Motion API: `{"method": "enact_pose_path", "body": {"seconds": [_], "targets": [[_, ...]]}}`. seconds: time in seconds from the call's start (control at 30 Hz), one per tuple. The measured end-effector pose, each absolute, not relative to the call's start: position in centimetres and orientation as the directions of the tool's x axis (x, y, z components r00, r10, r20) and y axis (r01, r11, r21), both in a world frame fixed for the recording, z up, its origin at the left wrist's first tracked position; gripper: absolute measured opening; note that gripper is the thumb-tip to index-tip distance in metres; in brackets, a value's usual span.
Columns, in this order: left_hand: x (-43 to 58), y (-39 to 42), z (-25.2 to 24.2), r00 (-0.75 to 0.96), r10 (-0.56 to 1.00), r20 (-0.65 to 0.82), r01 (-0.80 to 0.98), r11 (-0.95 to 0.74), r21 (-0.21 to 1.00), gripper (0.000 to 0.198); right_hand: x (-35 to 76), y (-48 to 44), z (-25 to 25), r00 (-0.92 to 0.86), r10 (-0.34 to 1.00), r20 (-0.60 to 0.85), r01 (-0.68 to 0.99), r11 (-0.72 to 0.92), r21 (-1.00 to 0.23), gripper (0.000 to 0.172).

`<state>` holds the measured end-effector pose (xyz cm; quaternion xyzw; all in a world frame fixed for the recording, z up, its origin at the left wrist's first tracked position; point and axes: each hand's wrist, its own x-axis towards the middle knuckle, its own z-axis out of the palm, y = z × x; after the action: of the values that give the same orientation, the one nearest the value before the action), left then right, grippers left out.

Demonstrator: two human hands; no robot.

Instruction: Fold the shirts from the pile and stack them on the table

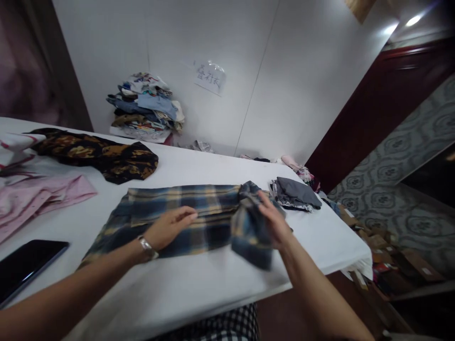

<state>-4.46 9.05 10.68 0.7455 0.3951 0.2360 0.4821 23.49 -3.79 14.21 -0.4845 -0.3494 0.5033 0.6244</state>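
Note:
A blue, black and tan plaid shirt [199,199] lies lengthwise in a long folded strip on the white table. My left hand [168,229] is over its middle, fingers loosely bent and apart from the thumb, with no cloth gripped. At the shirt's right end, my right hand [275,220] has a bunched, lifted part of the same shirt, which hangs down toward the table's front edge. Motion blurs this hand and the cloth, and some of its fingers are hidden. Just beyond it sits a small stack of folded dark grey clothes [296,192].
A black phone [31,265] lies at the table's [199,284] left front. Pink cloth [46,196] and a black-and-brown patterned garment [95,151] are at left. Behind stands a tall clothes pile [147,104]. Boxes [387,251] fill the floor at right.

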Motion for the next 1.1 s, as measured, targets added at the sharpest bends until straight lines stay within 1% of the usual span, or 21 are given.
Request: {"method": "enact_pose_path", "body": {"seconds": [0.03, 0.07, 0.1, 0.13, 0.17, 0.2, 0.23, 0.3, 0.33, 0.4, 0.47, 0.53, 0.6, 0.63, 0.7, 0.73, 0.8, 0.9, 0.97, 1.03, 1.1], "targets": [[-3.1, 7.5, 10.6, 0.609, 0.778, -0.154, 0.256, -0.009, 0.967, 0.059, 21.9, -3.5, 13.5, 0.136, 0.988, -0.078, -0.259, -0.040, -0.965, 0.081], [-1.9, 6.2, 10.3, 0.657, 0.707, -0.261, 0.179, 0.190, 0.965, 0.066, 20.7, -3.0, 12.7, 0.014, 0.995, -0.103, -0.179, -0.099, -0.979, 0.083], [-1.0, 5.0, 9.7, 0.694, 0.632, -0.345, 0.142, 0.350, 0.926, 0.070, 20.0, -2.5, 11.9, -0.085, 0.988, -0.131, -0.060, -0.136, -0.989, 0.083], [-0.4, 4.1, 9.1, 0.715, 0.568, -0.408, 0.142, 0.454, 0.880, 0.071, 19.9, -1.9, 11.1, -0.140, 0.977, -0.162, 0.074, -0.153, -0.985, 0.081], [-0.1, 3.5, 8.5, 0.718, 0.534, -0.446, 0.161, 0.497, 0.853, 0.070, 20.4, -1.0, 10.5, -0.147, 0.972, -0.184, 0.202, -0.153, -0.967, 0.075], [0.0, 3.1, 8.0, 0.712, 0.533, -0.458, 0.182, 0.489, 0.853, 0.067, 21.4, 0.0, 10.1, -0.108, 0.976, -0.188, 0.309, -0.146, -0.940, 0.067], [-0.1, 3.0, 7.6, 0.709, 0.552, -0.440, 0.198, 0.443, 0.874, 0.063, 22.8, 1.2, 9.9, -0.032, 0.985, -0.168, 0.394, -0.142, -0.908, 0.057], [-0.5, 3.2, 7.7, 0.732, 0.599, -0.325, 0.198, 0.268, 0.943, 0.055, 26.2, 3.8, 10.0, 0.140, 0.989, -0.053, 0.549, -0.122, -0.827, 0.045], [-0.8, 3.4, 8.2, 0.752, 0.607, -0.255, 0.194, 0.166, 0.967, 0.051, 27.9, 5.2, 10.2, 0.192, 0.981, 0.036, 0.652, -0.100, -0.752, 0.044], [-1.3, 3.8, 9.7, 0.780, 0.607, -0.153, 0.227, -0.046, 0.973, 0.043, 30.7, 7.9, 10.8, 0.181, 0.968, 0.175, 0.827, -0.054, -0.559, 0.054], [-1.5, 3.8, 11.7, 0.785, 0.610, -0.111, 0.334, -0.265, 0.905, 0.038, 32.2, 10.3, 11.2, 0.117, 0.973, 0.199, 0.902, -0.021, -0.431, 0.066], [-1.6, 3.6, 13.8, 0.776, 0.624, -0.091, 0.450, -0.447, 0.773, 0.038, 32.9, 12.3, 11.2, 0.061, 0.986, 0.155, 0.922, 0.004, -0.388, 0.074], [-1.5, 3.4, 15.5, 0.781, 0.620, -0.075, 0.498, -0.547, 0.673, 0.043, 33.3, 13.5, 10.9, 0.003, 0.995, 0.099, 0.940, 0.031, -0.340, 0.073], [-1.5, 3.4, 16.2, 0.792, 0.608, -0.063, 0.491, -0.573, 0.656, 0.047, 33.6, 13.8, 10.7, -0.018, 0.997, 0.071, 0.948, 0.039, -0.316, 0.067], [-1.8, 3.8, 17.2, 0.808, 0.586, -0.057, 0.467, -0.580, 0.667, 0.051, 34.8, 13.6, 10.2, -0.035, 0.999, 0.025, 0.962, 0.041, -0.271, 0.051], [-2.1, 4.2, 17.3, 0.808, 0.585, -0.070, 0.466, -0.563, 0.682, 0.052, 35.7, 13.0, 10.1, -0.035, 0.999, 0.011, 0.967, 0.037, -0.252, 0.044], [-3.0, 5.1, 16.9, 0.785, 0.604, -0.136, 0.499, -0.487, 0.717, 0.055, 37.7, 11.3, 9.8, -0.030, 1.000, 0.001, 0.975, 0.029, -0.221, 0.037], [-4.5, 6.1, 14.5, 0.741, 0.605, -0.291, 0.556, -0.309, 0.772, 0.068, 40.4, 8.1, 9.5, -0.028, 1.000, -0.001, 0.982, 0.027, -0.189, 0.036], [-5.2, 6.2, 12.3, 0.716, 0.581, -0.386, 0.586, -0.201, 0.785, 0.069, 41.4, 6.5, 9.0, -0.054, 0.999, 0.001, 0.984, 0.053, -0.171, 0.044], [-5.6, 6.0, 10.4, 0.680, 0.599, -0.423, 0.635, -0.191, 0.749, 0.064, 41.8, 5.6, 8.4, -0.101, 0.995, 0.001, 0.986, 0.100, -0.134, 0.050], [-5.8, 5.7, 9.4, 0.631, 0.661, -0.406, 0.702, -0.264, 0.662, 0.056, 41.9, 5.4, 7.6, -0.143, 0.990, -0.007, 0.986, 0.141, -0.090, 0.048]]}}
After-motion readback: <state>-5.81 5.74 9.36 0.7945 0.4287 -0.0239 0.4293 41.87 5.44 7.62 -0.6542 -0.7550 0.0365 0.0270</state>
